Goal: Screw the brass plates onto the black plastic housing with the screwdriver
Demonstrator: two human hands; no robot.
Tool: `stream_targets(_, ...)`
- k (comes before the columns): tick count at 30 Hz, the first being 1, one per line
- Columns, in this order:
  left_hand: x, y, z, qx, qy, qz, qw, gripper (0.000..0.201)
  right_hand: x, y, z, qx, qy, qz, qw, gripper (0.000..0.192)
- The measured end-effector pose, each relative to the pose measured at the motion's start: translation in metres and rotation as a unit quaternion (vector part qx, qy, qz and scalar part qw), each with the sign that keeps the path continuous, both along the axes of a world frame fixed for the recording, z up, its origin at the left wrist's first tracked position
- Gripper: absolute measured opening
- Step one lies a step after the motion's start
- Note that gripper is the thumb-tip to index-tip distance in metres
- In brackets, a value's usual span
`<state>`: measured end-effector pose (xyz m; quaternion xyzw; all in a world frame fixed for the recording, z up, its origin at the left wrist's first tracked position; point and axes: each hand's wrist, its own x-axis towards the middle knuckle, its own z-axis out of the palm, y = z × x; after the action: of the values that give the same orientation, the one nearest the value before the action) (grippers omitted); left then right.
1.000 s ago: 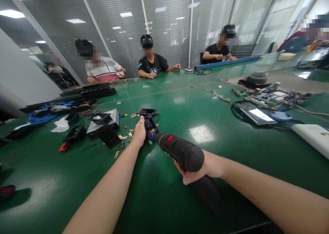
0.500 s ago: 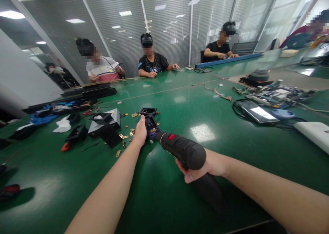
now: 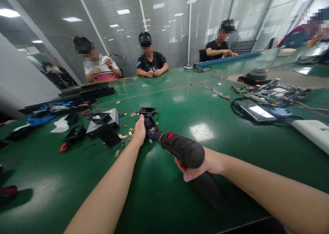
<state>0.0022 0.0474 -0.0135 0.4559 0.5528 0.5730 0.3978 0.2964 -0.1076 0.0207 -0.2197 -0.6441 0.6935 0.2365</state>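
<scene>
My left hand [image 3: 139, 131] grips a small black plastic housing [image 3: 149, 120] by its left side, with brass-coloured parts inside it. Wrapped round the handle of a black cordless drill [image 3: 180, 147] is my right hand [image 3: 197, 169]. The drill has a red switch on top, and its front end points into the near part of the housing; the tip itself is hidden. Brass plates [image 3: 123, 136] and small screws lie loose just left of my left hand. Another black housing [image 3: 146, 110] sits right behind the held one.
Black plastic parts [image 3: 109, 134], a grey box [image 3: 114, 117] and blue gloves [image 3: 41, 118] lie to the left. To the right are a phone-like device [image 3: 257, 110] with cables, circuit boards [image 3: 277, 91] and a white slab [image 3: 312, 133]. Several people sit across the green table [image 3: 174, 199].
My hands, the drill and the housing keep nearly the same pose; the view shifts slightly. Across the table, the person in the middle has brought both hands together, and the left person has raised one hand.
</scene>
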Motion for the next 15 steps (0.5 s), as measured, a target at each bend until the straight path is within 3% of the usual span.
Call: stream_targets(15,-0.002,0.000,-0.002,-0.004,0.010,-0.021,1.000,0.085,0.001,-0.006,0.019,-0.001,-0.005,-0.003,1.000,0.059)
